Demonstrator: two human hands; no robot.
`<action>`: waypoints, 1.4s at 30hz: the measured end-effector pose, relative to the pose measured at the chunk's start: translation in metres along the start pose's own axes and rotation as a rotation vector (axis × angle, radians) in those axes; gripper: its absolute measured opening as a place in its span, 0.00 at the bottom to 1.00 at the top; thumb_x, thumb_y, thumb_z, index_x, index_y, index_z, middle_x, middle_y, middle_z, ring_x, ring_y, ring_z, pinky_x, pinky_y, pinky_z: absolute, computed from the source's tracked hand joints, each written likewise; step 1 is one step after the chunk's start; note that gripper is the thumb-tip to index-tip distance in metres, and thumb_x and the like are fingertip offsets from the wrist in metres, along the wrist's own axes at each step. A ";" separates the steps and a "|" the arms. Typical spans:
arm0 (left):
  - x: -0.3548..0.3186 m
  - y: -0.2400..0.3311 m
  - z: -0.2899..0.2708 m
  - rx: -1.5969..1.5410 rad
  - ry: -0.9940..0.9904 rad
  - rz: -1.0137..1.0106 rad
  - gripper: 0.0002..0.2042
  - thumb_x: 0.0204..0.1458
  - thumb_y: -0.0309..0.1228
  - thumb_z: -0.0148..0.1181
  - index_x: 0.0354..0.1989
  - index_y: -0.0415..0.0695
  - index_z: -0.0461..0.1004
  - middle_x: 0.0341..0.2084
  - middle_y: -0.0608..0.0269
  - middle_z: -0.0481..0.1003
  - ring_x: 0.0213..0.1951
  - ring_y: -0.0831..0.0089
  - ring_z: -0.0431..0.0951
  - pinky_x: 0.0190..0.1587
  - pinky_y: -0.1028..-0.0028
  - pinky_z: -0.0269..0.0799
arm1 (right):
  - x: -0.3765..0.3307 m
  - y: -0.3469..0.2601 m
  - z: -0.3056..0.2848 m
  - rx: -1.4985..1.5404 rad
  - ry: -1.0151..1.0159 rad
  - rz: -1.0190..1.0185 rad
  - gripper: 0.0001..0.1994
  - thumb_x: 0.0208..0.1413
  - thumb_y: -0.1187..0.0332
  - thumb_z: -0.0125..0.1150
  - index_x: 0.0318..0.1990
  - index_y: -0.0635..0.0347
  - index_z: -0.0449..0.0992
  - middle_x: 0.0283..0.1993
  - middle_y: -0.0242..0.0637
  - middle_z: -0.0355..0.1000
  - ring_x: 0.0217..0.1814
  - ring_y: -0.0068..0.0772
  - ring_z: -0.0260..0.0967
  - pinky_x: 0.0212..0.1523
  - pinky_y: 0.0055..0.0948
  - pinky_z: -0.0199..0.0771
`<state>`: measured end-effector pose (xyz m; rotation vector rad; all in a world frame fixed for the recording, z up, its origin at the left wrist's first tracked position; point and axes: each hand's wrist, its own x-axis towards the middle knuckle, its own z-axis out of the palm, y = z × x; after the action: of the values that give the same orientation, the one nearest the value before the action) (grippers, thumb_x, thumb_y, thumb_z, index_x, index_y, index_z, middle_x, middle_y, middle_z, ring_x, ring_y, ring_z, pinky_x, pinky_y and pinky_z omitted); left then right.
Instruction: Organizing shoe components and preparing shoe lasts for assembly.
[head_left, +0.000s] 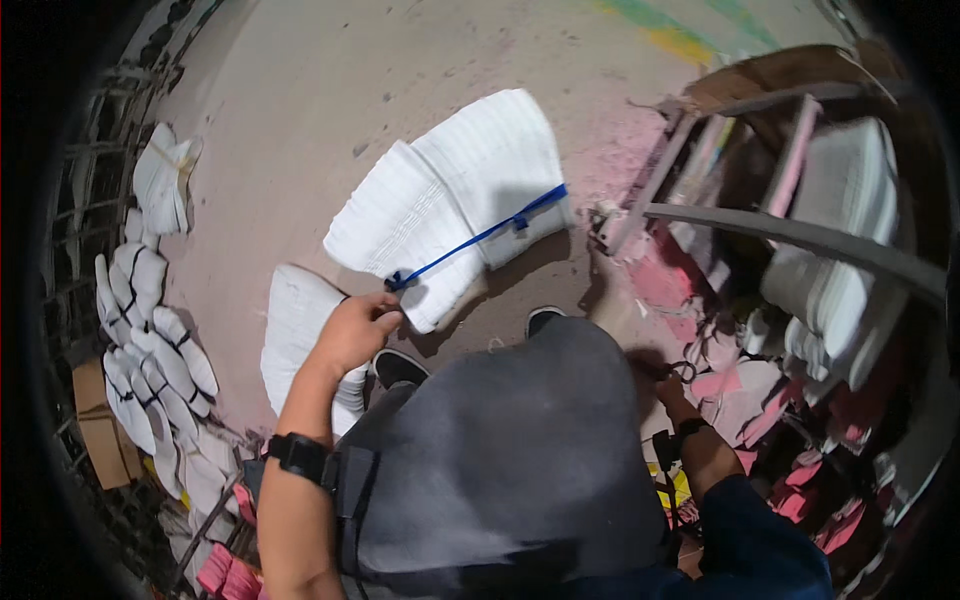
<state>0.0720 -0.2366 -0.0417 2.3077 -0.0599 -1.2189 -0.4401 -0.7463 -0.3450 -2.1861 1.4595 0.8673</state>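
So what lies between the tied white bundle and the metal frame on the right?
In the head view, only bare, pink-stained concrete floor separates the tied white bundle from the metal frame.

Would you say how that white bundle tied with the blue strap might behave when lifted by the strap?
The white bundle looks made of many thin stacked pieces, so it probably flexes. It already fans either side of the blue strap, so pieces may slip. The left hand grips the strap end.

Floor (330, 90): tied bundle (455, 200) near the middle, strap (480, 235) across it, left hand (355, 330) on the strap's near end. Second stack (295, 325) just left of that hand, nearer the person. Smaller bundles (150, 350) along the floor's left edge. Rack (800, 235) with stacks at the right edge; right hand (668, 388) below it.
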 end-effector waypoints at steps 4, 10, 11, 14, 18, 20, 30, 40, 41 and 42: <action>0.011 -0.041 0.022 0.053 -0.015 -0.073 0.17 0.50 0.34 0.57 0.46 0.38 0.74 0.36 0.45 0.77 0.40 0.56 0.78 0.44 0.67 0.71 | 0.011 -0.001 0.027 -0.125 -0.076 -0.335 0.33 0.40 0.59 0.61 0.56 0.64 0.63 0.48 0.55 0.70 0.54 0.53 0.67 0.54 0.42 0.66; 0.047 -0.040 0.053 0.145 -0.076 -0.056 0.19 0.50 0.34 0.58 0.49 0.36 0.72 0.39 0.44 0.76 0.42 0.55 0.77 0.46 0.66 0.71 | -0.042 -0.159 0.010 0.093 -0.237 -0.287 0.36 0.38 0.68 0.62 0.60 0.63 0.59 0.57 0.55 0.63 0.59 0.56 0.62 0.57 0.41 0.65; 0.051 -0.041 0.055 0.145 -0.076 -0.050 0.19 0.50 0.34 0.58 0.49 0.36 0.72 0.39 0.44 0.76 0.42 0.55 0.77 0.46 0.66 0.71 | -0.055 -0.170 0.006 0.131 -0.222 -0.320 0.36 0.38 0.69 0.62 0.60 0.62 0.59 0.57 0.54 0.63 0.59 0.56 0.62 0.57 0.41 0.65; 0.057 -0.051 0.064 0.187 -0.010 -0.059 0.19 0.49 0.34 0.58 0.49 0.37 0.72 0.40 0.45 0.76 0.44 0.53 0.76 0.49 0.65 0.69 | -0.086 -0.209 -0.014 0.233 -0.197 -0.427 0.35 0.38 0.70 0.63 0.59 0.61 0.61 0.58 0.53 0.62 0.59 0.56 0.61 0.57 0.40 0.65; 0.064 -0.051 0.072 0.160 0.068 -0.004 0.21 0.47 0.34 0.59 0.51 0.39 0.71 0.50 0.46 0.70 0.52 0.52 0.70 0.54 0.65 0.66 | -0.089 -0.255 -0.036 0.238 -0.080 -0.562 0.34 0.37 0.74 0.64 0.58 0.57 0.63 0.58 0.52 0.62 0.59 0.54 0.62 0.56 0.39 0.66; 0.068 -0.051 0.076 0.108 0.081 0.006 0.22 0.46 0.33 0.60 0.51 0.39 0.70 0.54 0.46 0.67 0.55 0.51 0.68 0.55 0.65 0.64 | -0.102 -0.286 -0.045 0.017 0.016 -0.519 0.37 0.34 0.78 0.67 0.59 0.53 0.65 0.57 0.50 0.62 0.58 0.52 0.63 0.55 0.38 0.66; 0.094 -0.046 0.098 0.274 0.224 0.143 0.31 0.43 0.31 0.63 0.59 0.42 0.62 0.59 0.47 0.60 0.60 0.52 0.61 0.62 0.63 0.57 | -0.114 -0.302 -0.052 -0.288 0.042 -0.539 0.18 0.61 0.73 0.37 0.58 0.56 0.62 0.49 0.53 0.68 0.48 0.48 0.68 0.52 0.37 0.66; 0.112 -0.036 0.092 0.397 0.093 0.017 0.24 0.41 0.41 0.64 0.48 0.47 0.72 0.42 0.50 0.72 0.48 0.54 0.70 0.50 0.60 0.66 | -0.141 -0.349 -0.076 -0.168 -0.120 -0.507 0.28 0.44 0.68 0.64 0.56 0.57 0.64 0.42 0.50 0.72 0.46 0.49 0.70 0.46 0.39 0.69; 0.117 -0.031 0.096 0.389 0.093 0.042 0.24 0.41 0.41 0.64 0.48 0.47 0.72 0.42 0.50 0.72 0.48 0.54 0.70 0.50 0.60 0.66 | -0.141 -0.352 -0.090 -0.102 -0.191 -0.462 0.31 0.39 0.69 0.69 0.55 0.58 0.66 0.42 0.48 0.73 0.46 0.48 0.71 0.47 0.38 0.70; 0.126 -0.024 0.104 0.352 0.136 0.100 0.18 0.41 0.39 0.61 0.41 0.45 0.74 0.37 0.51 0.73 0.45 0.53 0.72 0.48 0.59 0.67 | -0.133 -0.341 -0.092 -0.101 -0.154 -0.440 0.31 0.39 0.69 0.69 0.55 0.58 0.66 0.42 0.48 0.73 0.46 0.48 0.71 0.47 0.38 0.70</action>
<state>0.0608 -0.2948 -0.1953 2.6467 -0.3631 -1.0662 -0.1368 -0.5763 -0.1980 -2.3244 0.8301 0.9365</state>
